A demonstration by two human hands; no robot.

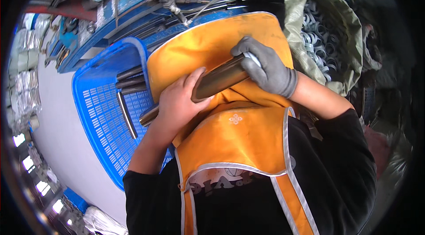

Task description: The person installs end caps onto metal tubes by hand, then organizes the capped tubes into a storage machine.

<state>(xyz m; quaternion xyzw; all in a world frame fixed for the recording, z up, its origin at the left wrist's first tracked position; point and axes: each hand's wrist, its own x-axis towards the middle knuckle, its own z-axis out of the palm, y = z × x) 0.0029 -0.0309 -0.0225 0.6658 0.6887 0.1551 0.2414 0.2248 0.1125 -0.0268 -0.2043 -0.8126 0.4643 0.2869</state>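
Note:
A dark bronze, shiny metal tube (222, 77) lies slantwise across my lap, over the orange apron (190, 53). My bare left hand (180, 101) is wrapped round its lower part, and the tube's far end sticks out past the wrist on the left. My right hand (267, 67), in a grey glove, is closed round the upper end. A white ring (252, 59) shows at that end, between the gloved fingers and thumb. The glove hides part of the ring, so I cannot tell how far it sits on the tube.
On my left stands a blue plastic basket (99, 117) with several dark tubes (132, 80) in it. An open woven sack (295, 11) of white and grey rings (318, 49) is at the right. Ahead runs a blue metal bench (133, 7) with fittings and rods.

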